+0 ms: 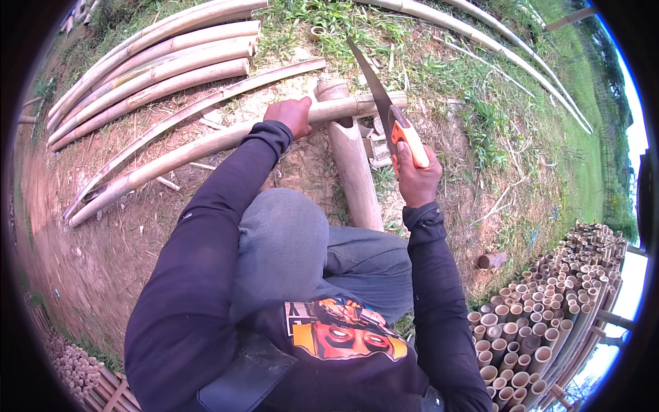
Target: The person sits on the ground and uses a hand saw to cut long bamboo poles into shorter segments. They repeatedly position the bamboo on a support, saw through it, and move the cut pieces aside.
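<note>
My left hand (291, 117) is wrapped round a long bamboo pole (199, 151), close to the pole's right end. That pole rests across the notched top of a thicker bamboo post (355, 168) and slopes down to the ground at the left. In my right hand (417, 173) is a hand saw (376, 82) with an orange and white handle. Its blade points away and crosses the pole near the right end, just right of the post. Whether the teeth have bitten into the pole, I cannot tell.
Several bamboo poles (165, 65) lie at the far left, with a split length (206, 103) nearer. Large stacks of cut bamboo stand at the lower right (528, 329) and lower left (75, 367). Two long poles (480, 41) lie at the far right. A short offcut (491, 261) sits on the ground.
</note>
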Action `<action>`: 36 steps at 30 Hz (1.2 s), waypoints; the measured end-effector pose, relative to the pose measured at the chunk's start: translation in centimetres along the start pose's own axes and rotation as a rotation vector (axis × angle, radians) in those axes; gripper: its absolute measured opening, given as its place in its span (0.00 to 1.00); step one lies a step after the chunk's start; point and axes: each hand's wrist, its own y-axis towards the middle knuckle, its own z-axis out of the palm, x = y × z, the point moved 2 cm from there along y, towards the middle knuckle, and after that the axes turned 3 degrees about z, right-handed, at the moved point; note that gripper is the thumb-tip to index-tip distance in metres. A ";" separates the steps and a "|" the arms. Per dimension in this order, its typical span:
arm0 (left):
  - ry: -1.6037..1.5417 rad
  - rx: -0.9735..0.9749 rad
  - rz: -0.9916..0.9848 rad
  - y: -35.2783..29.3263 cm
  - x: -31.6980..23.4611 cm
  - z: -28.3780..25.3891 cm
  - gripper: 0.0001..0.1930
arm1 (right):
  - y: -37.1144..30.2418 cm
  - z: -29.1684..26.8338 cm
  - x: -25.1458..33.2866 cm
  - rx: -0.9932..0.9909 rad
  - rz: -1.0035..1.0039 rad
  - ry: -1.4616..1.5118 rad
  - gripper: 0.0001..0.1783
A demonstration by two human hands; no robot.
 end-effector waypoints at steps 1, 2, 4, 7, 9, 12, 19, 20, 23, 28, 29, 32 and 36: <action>0.008 -0.011 -0.003 0.0 0.0 0.1 0.26 | -2.8 -1.6 0.4 -0.012 0.034 0.003 0.09; 0.012 -0.039 0.003 0.1 0.0 0.2 0.26 | -6.3 -3.8 1.4 -0.020 -0.137 -0.210 0.07; 0.011 -0.042 0.015 0.3 0.2 0.8 0.26 | -13.3 -8.0 2.4 -0.046 -0.101 -0.224 0.09; 0.016 -0.042 0.013 0.7 0.4 1.5 0.26 | -15.7 -9.8 2.7 -0.045 -0.171 -0.205 0.13; 0.026 -0.060 0.017 0.7 0.4 1.5 0.25 | -11.0 -6.9 2.0 -0.039 -0.307 -0.144 0.09; 0.000 -0.035 -0.002 0.5 0.2 1.0 0.26 | -0.1 -0.1 0.6 0.014 -0.090 -0.059 0.08; 0.002 -0.042 -0.002 -0.1 0.0 0.3 0.26 | -7.4 -4.9 1.5 -0.013 -0.012 -0.029 0.07; -0.002 -0.048 0.006 0.0 0.1 0.5 0.26 | -10.9 -6.9 1.7 -0.060 -0.003 -0.037 0.07; -0.006 -0.050 0.021 0.5 0.3 1.0 0.25 | -16.9 -9.7 2.9 -0.082 -0.031 -0.092 0.13; -0.005 -0.070 0.031 0.3 0.2 1.0 0.23 | -3.3 -1.2 1.1 -0.019 0.047 -0.150 0.10; -0.007 -0.070 0.029 0.1 0.1 0.8 0.23 | 0.2 0.7 0.6 0.005 -0.005 -0.036 0.10; -0.003 -0.071 0.022 -0.3 0.0 0.3 0.25 | 2.1 1.5 -0.4 0.007 0.044 0.086 0.10; 0.000 -0.066 0.011 0.1 0.1 0.7 0.26 | -9.8 -5.3 1.3 -0.064 -0.002 -0.063 0.07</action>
